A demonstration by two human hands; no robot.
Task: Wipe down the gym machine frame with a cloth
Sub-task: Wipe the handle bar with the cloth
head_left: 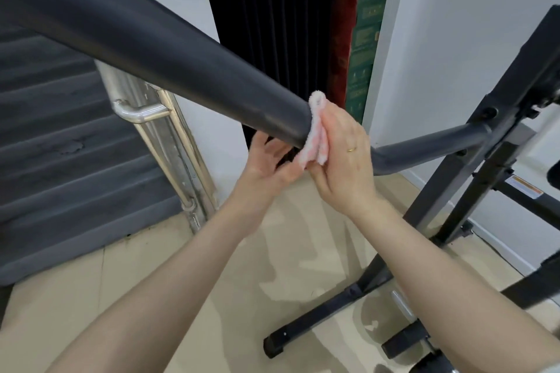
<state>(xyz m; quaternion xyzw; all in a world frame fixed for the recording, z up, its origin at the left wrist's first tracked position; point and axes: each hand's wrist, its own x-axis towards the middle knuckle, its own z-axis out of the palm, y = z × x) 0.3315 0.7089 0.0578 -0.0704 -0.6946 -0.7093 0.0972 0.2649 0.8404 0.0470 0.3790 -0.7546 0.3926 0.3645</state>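
Presently catalogued: one pink cloth [315, 133], folded, draped over the end of a thick dark frame tube [157, 54] that slants from upper left down to the middle of the view. Risk, first entry: the cloth sits right at the tube's end, so a stroke carried further that way would likely run it off the metal and leave the underside unwiped. Risk, second entry: the hold looks light, palm and fingers only, and the cloth could bunch or drop to the floor [272, 236] if the pressure eases. Right hand [345, 157]: raised, fingers straight and together, pressing the cloth flat against the tube end; a ring shows on one finger. Left hand [269, 160]: just beneath the tube, fingers loosely spread and reaching up toward the cloth's hanging lower edge; whether it actually pinches that edge cannot be told, since the tube hides the fingertips. Both forearms bare, extended forward and upward, converging at the cloth. Also present: the machine's upright and base bars [454, 191] at right, a steel stair handrail [145, 112] at left, grey stairs [60, 160] behind it.
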